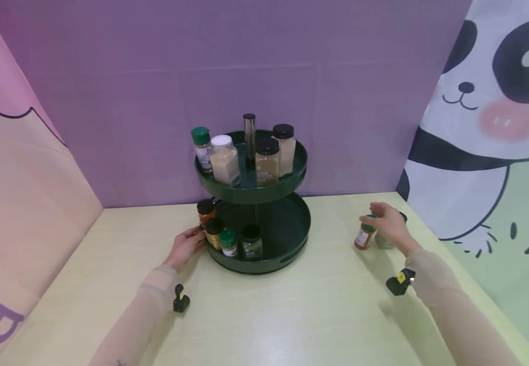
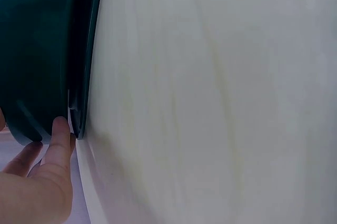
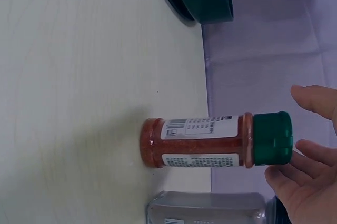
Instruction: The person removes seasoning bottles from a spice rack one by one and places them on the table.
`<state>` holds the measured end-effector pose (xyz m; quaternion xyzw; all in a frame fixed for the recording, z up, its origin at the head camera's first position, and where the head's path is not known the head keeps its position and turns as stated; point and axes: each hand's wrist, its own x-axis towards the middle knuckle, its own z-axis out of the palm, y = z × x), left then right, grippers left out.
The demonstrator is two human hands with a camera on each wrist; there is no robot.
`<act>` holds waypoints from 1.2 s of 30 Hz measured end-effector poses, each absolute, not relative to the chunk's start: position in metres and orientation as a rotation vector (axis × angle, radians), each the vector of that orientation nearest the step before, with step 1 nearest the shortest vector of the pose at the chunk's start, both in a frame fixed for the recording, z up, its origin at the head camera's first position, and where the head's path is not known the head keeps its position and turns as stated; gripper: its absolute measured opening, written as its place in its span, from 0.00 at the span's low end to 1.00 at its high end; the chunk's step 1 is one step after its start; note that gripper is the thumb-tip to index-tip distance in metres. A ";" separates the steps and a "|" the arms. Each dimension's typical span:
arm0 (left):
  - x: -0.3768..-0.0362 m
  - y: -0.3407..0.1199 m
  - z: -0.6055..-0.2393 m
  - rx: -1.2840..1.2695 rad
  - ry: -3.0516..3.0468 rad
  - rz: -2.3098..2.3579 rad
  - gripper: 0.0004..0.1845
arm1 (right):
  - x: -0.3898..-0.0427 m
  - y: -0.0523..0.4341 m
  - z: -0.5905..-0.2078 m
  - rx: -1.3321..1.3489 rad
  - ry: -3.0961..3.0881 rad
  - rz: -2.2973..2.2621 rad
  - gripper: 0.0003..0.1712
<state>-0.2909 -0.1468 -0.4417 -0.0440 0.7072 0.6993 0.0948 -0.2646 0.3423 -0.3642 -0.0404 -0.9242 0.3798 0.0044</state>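
Observation:
A dark green two-tier turntable [image 1: 264,264] stands on the table, its lower wall also showing in the left wrist view. My left hand [image 1: 185,247] touches the left outer side of its lower tier with extended fingers [image 2: 59,140]. Over on the right, my right hand [image 1: 390,226] is around the green cap of a spice bottle [image 3: 200,142] with red contents and a white label. Thumb and fingers are spread apart beside that cap. Right next to this upright bottle stands a clear jar [image 3: 210,208] with a dark lid, partly covered by the hand in the head view.
On the upper tier are a green-capped bottle [image 1: 202,150], a white-lidded jar [image 1: 225,165] and two black-lidded jars [image 1: 267,168]. Several small jars [image 1: 252,244] sit at the lower tier's front left. A purple backdrop [image 1: 154,101] hangs behind the table [image 1: 264,325].

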 end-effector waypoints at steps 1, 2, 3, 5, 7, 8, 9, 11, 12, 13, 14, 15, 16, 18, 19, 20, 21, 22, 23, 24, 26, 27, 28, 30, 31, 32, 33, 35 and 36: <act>-0.291 -0.147 -0.442 -0.129 2.096 2.073 0.28 | -0.265 0.342 -0.363 -0.119 -2.900 1.185 0.43; -0.291 -0.147 -0.442 -0.127 2.096 2.072 0.28 | -0.265 0.342 -0.361 -0.111 -2.905 1.183 0.44; -0.291 -0.147 -0.442 -0.127 2.096 2.073 0.28 | -0.265 0.341 -0.359 -0.104 -2.909 1.182 0.44; -0.291 -0.146 -0.442 -0.130 2.096 2.072 0.28 | -0.265 0.339 -0.355 -0.097 -2.917 1.176 0.44; -0.291 -0.146 -0.442 -0.125 2.095 2.072 0.28 | -0.265 0.337 -0.351 -0.092 -2.924 1.168 0.44; -0.291 -0.146 -0.442 -0.128 2.094 2.074 0.28 | -0.265 0.336 -0.349 -0.092 -2.927 1.166 0.44; -0.292 -0.146 -0.442 -0.130 2.092 2.077 0.28 | -0.265 0.336 -0.347 -0.093 -2.927 1.165 0.44; -0.292 -0.145 -0.442 -0.129 2.093 2.078 0.28 | -0.265 0.335 -0.344 -0.087 -2.924 1.165 0.43; -0.292 -0.145 -0.442 -0.129 2.093 2.079 0.28 | -0.265 0.334 -0.342 -0.082 -2.920 1.169 0.43; -0.292 -0.145 -0.442 -0.133 2.096 2.077 0.28 | -0.266 0.334 -0.341 -0.078 -2.915 1.170 0.43; -0.292 -0.145 -0.441 -0.138 2.098 2.078 0.28 | -0.266 0.334 -0.340 -0.072 -2.909 1.169 0.43; -0.292 -0.145 -0.441 -0.141 2.100 2.078 0.28 | -0.266 0.334 -0.339 -0.063 -2.902 1.165 0.42; -0.292 -0.145 -0.441 -0.144 2.100 2.078 0.28 | -0.267 0.333 -0.338 -0.052 -2.896 1.157 0.42; -0.291 -0.145 -0.441 -0.146 2.099 2.079 0.28 | -0.267 0.333 -0.336 -0.039 -2.893 1.144 0.42; -0.291 -0.145 -0.441 -0.146 2.098 2.080 0.28 | -0.267 0.332 -0.336 -0.030 -2.892 1.133 0.42; -0.291 -0.145 -0.441 -0.145 2.098 2.080 0.28 | -0.267 0.331 -0.335 -0.023 -2.891 1.126 0.41; -0.291 -0.145 -0.441 -0.144 2.097 2.080 0.28 | -0.267 0.330 -0.334 -0.014 -2.895 1.115 0.41; -0.291 -0.145 -0.441 -0.140 2.098 2.077 0.28 | -0.267 0.329 -0.333 -0.009 -2.898 1.109 0.41; -0.291 -0.145 -0.442 -0.139 2.100 2.076 0.28 | -0.267 0.328 -0.333 -0.002 -2.903 1.104 0.41; -0.291 -0.145 -0.442 -0.140 2.101 2.076 0.28 | -0.267 0.327 -0.332 0.006 -2.906 1.101 0.41; -0.292 -0.145 -0.442 -0.141 2.106 2.075 0.28 | -0.267 0.324 -0.330 0.024 -2.911 1.108 0.42; -0.292 -0.145 -0.442 -0.138 2.107 2.075 0.28 | -0.268 0.322 -0.329 0.034 -2.914 1.113 0.42; -0.292 -0.145 -0.443 -0.138 2.107 2.076 0.28 | -0.268 0.320 -0.328 0.045 -2.915 1.117 0.42; -0.292 -0.145 -0.443 -0.142 2.105 2.081 0.28 | -0.268 0.316 -0.326 0.075 -2.914 1.121 0.42; -0.292 -0.145 -0.444 -0.142 2.103 2.083 0.28 | -0.268 0.314 -0.326 0.091 -2.912 1.123 0.41; -0.292 -0.144 -0.444 -0.139 2.101 2.085 0.28 | -0.268 0.311 -0.325 0.108 -2.908 1.121 0.41; -0.291 -0.144 -0.443 -0.138 2.100 2.086 0.28 | -0.268 0.309 -0.324 0.126 -2.905 1.118 0.40; -0.291 -0.144 -0.443 -0.148 2.097 2.093 0.28 | -0.267 0.303 -0.323 0.166 -2.900 1.110 0.39; -0.291 -0.144 -0.443 -0.149 2.096 2.094 0.28 | -0.266 0.300 -0.323 0.184 -2.899 1.107 0.39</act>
